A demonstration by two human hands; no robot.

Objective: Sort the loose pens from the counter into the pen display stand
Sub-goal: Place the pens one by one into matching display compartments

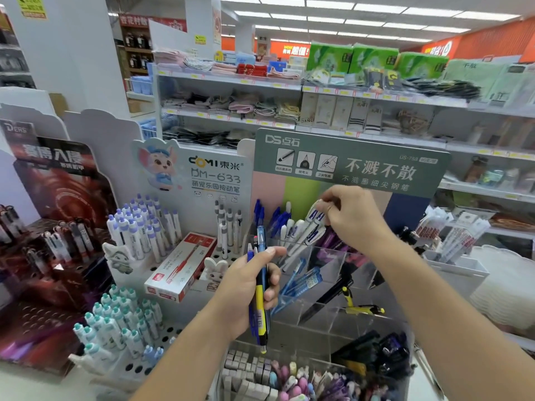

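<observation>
Here, in a shop aisle, facing a clear pen display stand (327, 285) of slanted acrylic compartments under a green header card (362, 163). Left hand (246, 287) curled round a bundle of pens (260, 287), held upright just in front of the stand's left edge; among them a yellow-and-dark barrel and several blue ones, tips down, caps up past the thumb. Right hand (351, 215) higher and further back, fingers pinching the tops of a few white pens with blue bands (309, 227), these leaning down-left into an upper compartment of the stand. Beside them in the back row, blue pens (272, 218) standing upright. Lower down, light blue pens (301, 282) lying slanted in a middle compartment, a black pen (330, 299) next to them, a yellow-and-black pen (362, 309) almost flat further right. Dark pens (382, 351) heaped in the lower right section; pastel pens and erasers (278, 377) at the very front.

To the left, a white peg-hole display (185, 172) with a cartoon mouse, holding white pens with lilac caps (142, 224) above and teal-capped ones (121, 322) below; a red-and-white pen box (181, 266) lying slanted on it. Further left, a dark red display (58, 198). Behind, shelves (289, 88) stacked with folded cloths and green packs.
</observation>
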